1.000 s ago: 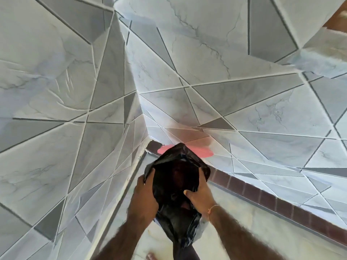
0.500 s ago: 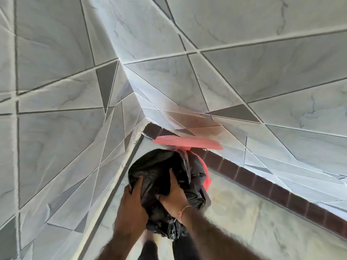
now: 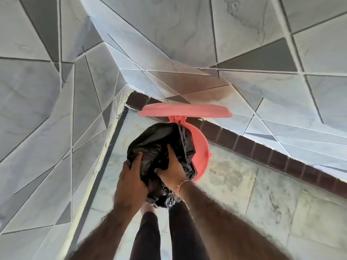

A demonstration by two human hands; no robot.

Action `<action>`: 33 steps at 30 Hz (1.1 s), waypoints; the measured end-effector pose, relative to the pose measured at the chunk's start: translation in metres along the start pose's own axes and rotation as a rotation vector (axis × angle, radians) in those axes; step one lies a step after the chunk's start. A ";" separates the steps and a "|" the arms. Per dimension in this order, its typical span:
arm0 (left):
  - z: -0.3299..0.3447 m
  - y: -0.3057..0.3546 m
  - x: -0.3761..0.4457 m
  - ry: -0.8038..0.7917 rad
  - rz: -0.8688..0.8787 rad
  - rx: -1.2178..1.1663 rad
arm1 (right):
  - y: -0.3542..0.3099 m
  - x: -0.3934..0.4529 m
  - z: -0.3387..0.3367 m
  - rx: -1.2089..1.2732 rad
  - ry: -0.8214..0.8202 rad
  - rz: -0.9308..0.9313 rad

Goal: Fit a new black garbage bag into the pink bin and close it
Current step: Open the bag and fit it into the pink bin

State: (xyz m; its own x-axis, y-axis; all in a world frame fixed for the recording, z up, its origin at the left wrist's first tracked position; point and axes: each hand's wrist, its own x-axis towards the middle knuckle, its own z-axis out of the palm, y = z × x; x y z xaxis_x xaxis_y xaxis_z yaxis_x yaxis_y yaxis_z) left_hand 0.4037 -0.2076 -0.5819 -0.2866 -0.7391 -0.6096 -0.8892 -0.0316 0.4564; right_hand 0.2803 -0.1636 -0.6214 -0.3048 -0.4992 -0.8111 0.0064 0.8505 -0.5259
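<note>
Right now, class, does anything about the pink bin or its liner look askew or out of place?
Yes. The black garbage bag is bunched over the bin's mouth, not spread around it: the right-hand pink rim is bare. Both hands, left hand and right hand, grip it. The lid stands open.

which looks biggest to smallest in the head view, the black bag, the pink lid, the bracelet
1. black bag, though both hands cover part of it
2. pink lid, seen nearly edge-on, so this order is unsure
3. bracelet, clearly smallest

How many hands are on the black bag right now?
2. The left hand grips the black bag at its left side; the right hand presses into its middle, over the pink bin.
</note>
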 end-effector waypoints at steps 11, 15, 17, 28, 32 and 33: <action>0.047 0.001 0.057 -0.017 0.102 0.091 | 0.064 0.027 -0.114 -0.370 0.338 0.047; 0.054 -0.011 0.068 -0.027 0.059 0.112 | 0.078 0.030 -0.101 -0.424 0.374 0.003; 0.055 -0.021 0.072 -0.018 0.005 0.111 | 0.085 0.032 -0.084 -0.454 0.303 -0.006; 0.077 -0.055 0.061 0.000 -0.045 0.049 | 0.120 0.035 -0.092 -0.571 0.379 -0.022; 0.088 -0.052 0.058 0.038 -0.072 -0.121 | 0.142 0.032 -0.112 -0.655 0.326 0.011; 0.090 -0.052 0.057 0.059 -0.080 -0.147 | 0.145 0.032 -0.113 -0.646 0.324 0.011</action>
State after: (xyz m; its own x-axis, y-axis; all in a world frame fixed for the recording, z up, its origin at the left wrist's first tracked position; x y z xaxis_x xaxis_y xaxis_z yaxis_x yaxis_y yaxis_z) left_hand 0.4014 -0.1877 -0.6981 -0.1917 -0.7682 -0.6108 -0.8456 -0.1867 0.5002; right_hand 0.1636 -0.0376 -0.6945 -0.5759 -0.5007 -0.6462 -0.5225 0.8334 -0.1801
